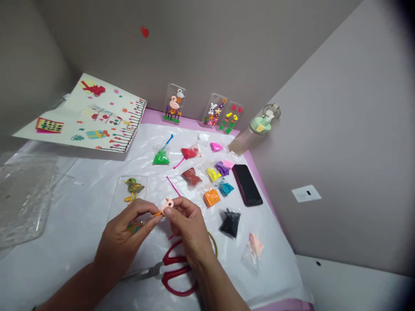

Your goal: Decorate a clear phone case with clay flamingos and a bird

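Observation:
A small peach clay bird with a dark eye and an orange part at its lower left is held between my two hands. My left hand pinches the orange part between thumb and forefinger. On the right side, my right hand grips the peach body with its thumb and fingers. Under and behind my left hand lies a clear phone case, bearing a green and brown duck with orange feet. Some colored clay on the case shows through my left hand's fingers, mostly hidden.
Red-handled scissors lie under my right hand. Bagged clay, including black, orange and green, is spread ahead. A phone and a bottle stand rightward. Decorated cases lean on the wall; a decorated sheet is at left.

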### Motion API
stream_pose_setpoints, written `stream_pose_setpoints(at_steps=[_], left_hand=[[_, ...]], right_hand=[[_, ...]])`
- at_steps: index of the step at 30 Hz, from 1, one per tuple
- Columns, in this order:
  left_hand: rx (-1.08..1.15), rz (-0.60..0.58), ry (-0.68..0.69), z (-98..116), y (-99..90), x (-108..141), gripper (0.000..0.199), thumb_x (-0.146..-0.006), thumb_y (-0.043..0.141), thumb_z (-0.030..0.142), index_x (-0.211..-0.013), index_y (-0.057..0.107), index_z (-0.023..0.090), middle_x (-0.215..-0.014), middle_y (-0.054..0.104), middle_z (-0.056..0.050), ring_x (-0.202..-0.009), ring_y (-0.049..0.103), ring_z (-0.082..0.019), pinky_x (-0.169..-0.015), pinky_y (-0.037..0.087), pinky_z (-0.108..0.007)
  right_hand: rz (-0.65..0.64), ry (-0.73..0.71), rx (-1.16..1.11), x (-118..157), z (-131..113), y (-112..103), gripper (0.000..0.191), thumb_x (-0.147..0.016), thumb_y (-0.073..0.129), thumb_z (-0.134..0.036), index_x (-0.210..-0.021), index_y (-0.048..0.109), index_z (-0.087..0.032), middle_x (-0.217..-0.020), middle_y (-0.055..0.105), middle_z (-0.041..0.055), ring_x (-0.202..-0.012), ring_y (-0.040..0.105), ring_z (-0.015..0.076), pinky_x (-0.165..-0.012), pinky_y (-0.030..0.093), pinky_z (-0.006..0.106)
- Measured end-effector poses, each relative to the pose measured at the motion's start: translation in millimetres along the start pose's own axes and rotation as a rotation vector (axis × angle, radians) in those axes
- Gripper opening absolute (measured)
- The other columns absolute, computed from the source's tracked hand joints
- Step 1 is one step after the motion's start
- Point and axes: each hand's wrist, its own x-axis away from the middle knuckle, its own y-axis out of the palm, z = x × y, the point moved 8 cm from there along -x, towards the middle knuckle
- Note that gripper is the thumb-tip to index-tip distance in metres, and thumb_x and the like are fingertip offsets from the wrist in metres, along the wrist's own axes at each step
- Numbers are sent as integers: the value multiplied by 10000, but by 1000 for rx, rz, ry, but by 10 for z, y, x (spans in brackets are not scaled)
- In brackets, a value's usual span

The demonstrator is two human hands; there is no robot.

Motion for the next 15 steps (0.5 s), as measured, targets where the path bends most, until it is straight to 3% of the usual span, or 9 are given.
stream_pose_setpoints(at_steps=[10,15], left_hand=[[-15,-27,-37,-16,17,-17,107,-829,757,388,-807,758,283,-788,792,10,-728,770,-198,-648,609,-233],[-60,-54,-59,-78,28,23,147,-852,746,430,-880,766,287,-872,818,-4,-808,795,-220,-714,634,-258]], right_hand=[[-3,-40,30,6,-21,-2,355,-678,946,-432,-777,699,-196,-557,494,-96,-489,280,61,-486,223,223],[20,-55,35,3,-10,-33,358,-680,949,-441,-792,709,-201,-578,511,-85,-508,323,76,-501,271,226]])
